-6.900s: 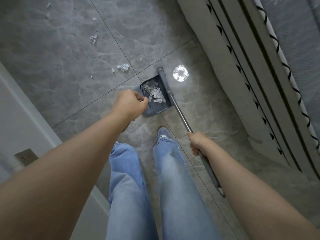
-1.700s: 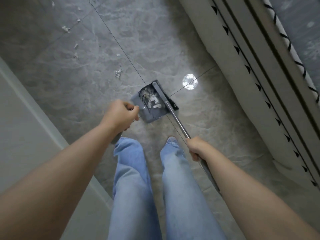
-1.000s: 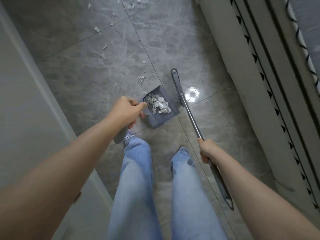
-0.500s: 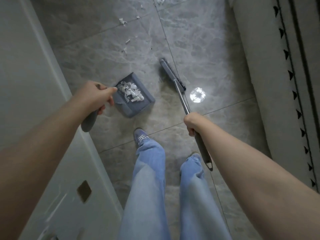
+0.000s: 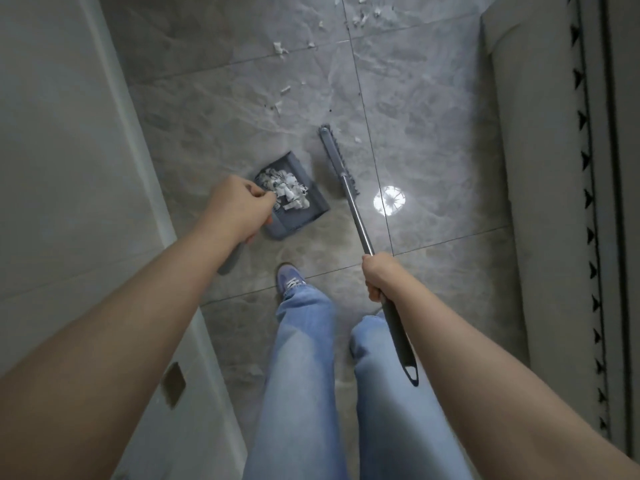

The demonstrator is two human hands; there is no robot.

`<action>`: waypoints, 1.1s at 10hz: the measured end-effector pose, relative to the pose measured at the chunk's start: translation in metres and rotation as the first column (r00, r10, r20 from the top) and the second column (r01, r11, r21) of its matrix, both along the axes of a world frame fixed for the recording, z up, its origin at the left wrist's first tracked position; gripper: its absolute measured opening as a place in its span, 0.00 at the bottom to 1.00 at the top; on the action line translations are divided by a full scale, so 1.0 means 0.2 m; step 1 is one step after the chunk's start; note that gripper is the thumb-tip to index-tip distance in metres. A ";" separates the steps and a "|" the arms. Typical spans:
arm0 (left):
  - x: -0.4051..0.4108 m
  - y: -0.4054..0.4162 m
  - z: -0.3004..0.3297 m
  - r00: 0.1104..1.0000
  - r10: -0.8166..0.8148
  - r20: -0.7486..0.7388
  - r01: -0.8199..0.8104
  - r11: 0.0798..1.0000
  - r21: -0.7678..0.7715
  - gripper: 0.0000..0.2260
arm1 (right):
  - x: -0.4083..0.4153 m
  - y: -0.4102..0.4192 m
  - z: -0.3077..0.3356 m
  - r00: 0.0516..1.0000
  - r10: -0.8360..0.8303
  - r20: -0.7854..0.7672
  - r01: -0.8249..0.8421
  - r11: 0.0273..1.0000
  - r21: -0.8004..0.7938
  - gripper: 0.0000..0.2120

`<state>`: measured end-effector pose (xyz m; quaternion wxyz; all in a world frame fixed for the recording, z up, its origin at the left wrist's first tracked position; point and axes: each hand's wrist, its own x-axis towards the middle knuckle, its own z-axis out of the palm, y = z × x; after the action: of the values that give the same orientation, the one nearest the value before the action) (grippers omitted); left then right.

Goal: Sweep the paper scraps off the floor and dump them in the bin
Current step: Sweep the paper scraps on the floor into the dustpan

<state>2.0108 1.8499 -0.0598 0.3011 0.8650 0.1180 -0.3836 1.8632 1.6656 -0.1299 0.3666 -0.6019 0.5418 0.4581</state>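
My left hand (image 5: 239, 209) grips the long handle of a grey dustpan (image 5: 301, 216), which hangs just above the floor. A heap of white paper scraps (image 5: 287, 190) lies in its pan. My right hand (image 5: 379, 277) grips the metal shaft of a grey broom (image 5: 337, 159); its head points away from me, just right of the dustpan. More paper scraps (image 5: 360, 17) lie scattered on the grey tiles farther ahead, and a single scrap (image 5: 357, 139) lies beside the broom head. No bin is in view.
A pale wall (image 5: 69, 150) with a skirting edge runs along the left. A bed base (image 5: 540, 168) with a black triangle trim fills the right side. My legs in blue jeans and one shoe (image 5: 289, 278) stand between them. A lamp reflection (image 5: 389, 200) shines on the tile.
I have turned and stepped toward the wall side. The dustpan and the broom have come apart; the pan has stayed level with its scraps, and more scattered scraps now show ahead.
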 end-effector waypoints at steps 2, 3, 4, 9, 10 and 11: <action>0.01 0.01 -0.01 1.000 -0.018 0.001 0.018 1.000 -0.015 0.16 | 0.08 0.10 -0.05 0.993 0.110 -0.039 -0.105 0.990 0.094 0.17; 0.02 0.01 0.00 1.000 -0.006 0.001 0.006 1.000 -0.020 0.15 | 0.07 0.07 0.00 0.993 0.114 -0.006 -0.114 0.991 0.065 0.19; 0.02 0.01 0.00 1.000 0.016 -0.012 -0.016 1.000 -0.011 0.15 | 0.12 0.00 -0.01 0.989 0.140 -0.038 -0.140 0.990 0.005 0.15; 0.30 -0.33 0.11 0.996 -0.059 -0.061 0.059 0.998 0.004 0.13 | 0.53 -0.65 0.12 0.975 0.213 0.057 -0.214 0.977 0.012 0.17; 0.42 -0.49 0.08 0.998 -0.040 -0.052 0.040 0.999 -0.002 0.13 | 0.78 -0.84 0.11 0.968 0.234 0.088 -0.228 0.971 -0.069 0.18; 0.50 -0.60 0.05 1.000 -0.008 -0.019 0.008 1.000 0.009 0.13 | 0.97 -0.93 0.06 0.971 0.221 0.087 -0.215 0.974 -0.073 0.18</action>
<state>2.1103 1.7306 -0.0497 0.2944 0.8632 0.1193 -0.3925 2.0567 1.4791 -0.1186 0.3201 -0.6901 0.4684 0.4493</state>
